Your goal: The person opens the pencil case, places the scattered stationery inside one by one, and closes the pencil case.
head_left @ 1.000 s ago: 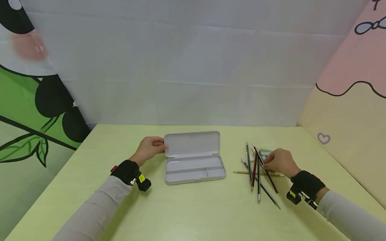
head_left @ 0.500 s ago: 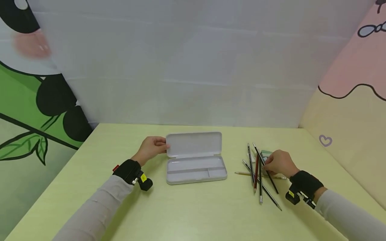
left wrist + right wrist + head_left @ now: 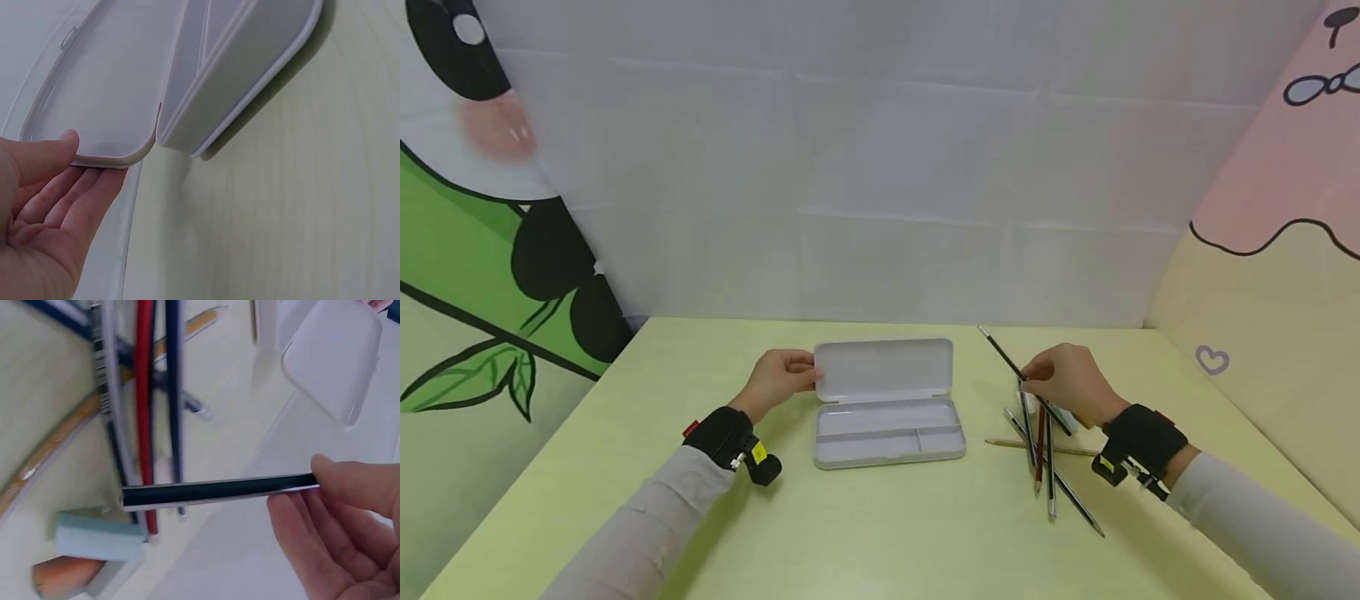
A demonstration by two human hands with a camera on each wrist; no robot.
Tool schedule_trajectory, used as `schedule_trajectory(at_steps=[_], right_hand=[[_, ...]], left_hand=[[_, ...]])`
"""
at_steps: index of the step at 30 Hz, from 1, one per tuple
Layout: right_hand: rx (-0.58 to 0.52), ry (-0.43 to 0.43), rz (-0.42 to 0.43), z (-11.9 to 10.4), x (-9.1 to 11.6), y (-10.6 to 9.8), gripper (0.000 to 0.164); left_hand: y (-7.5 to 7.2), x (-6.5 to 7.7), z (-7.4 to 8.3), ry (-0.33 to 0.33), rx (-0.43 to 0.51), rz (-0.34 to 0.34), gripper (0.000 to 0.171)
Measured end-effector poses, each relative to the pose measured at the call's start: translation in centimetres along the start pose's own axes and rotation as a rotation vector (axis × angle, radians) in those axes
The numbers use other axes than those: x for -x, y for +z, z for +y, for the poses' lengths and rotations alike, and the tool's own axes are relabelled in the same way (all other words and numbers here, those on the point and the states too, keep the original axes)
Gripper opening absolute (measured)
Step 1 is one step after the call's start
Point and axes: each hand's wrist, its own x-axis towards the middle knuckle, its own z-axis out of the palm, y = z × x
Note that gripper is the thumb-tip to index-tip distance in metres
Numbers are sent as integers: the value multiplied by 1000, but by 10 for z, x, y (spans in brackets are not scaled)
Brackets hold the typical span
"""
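Observation:
In the head view an open white pencil case (image 3: 850, 457) lies mid-table, its lid (image 3: 883, 368) raised at the back. My left hand (image 3: 781, 382) pinches the lid's left edge, thumb on the inner face and fingers behind, as the left wrist view confirms. At the right, my right hand (image 3: 1070, 379) holds a black pencil (image 3: 219, 492) between thumb and fingers, raised above a loose pile. That pile has a red pencil (image 3: 144, 394), a yellow pencil (image 3: 59, 440) and several dark ones, crossing each other. Part of the pile is hidden under the right hand.
Beside the pencils lie a light blue block (image 3: 97, 536) and an orange-brown piece (image 3: 65, 575), perhaps erasers or sharpeners. The pale yellow table (image 3: 880, 542) meets a white sheet (image 3: 887, 192) at the back. Printed panels flank both sides.
My right hand has lifted the black pencil off the pile and moved it up and left, toward the case. The left hand keeps its hold on the lid.

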Motion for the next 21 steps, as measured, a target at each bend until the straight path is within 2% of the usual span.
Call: schedule_trajectory(at_steps=[15,21], right_hand=[[-60,-193,17,-50,-36,33,12],[-89,-237,28,-65,-48,43,12]], left_hand=[[5,1,-1,4,34,16,36],[6,0,-2,7,51,33,36]])
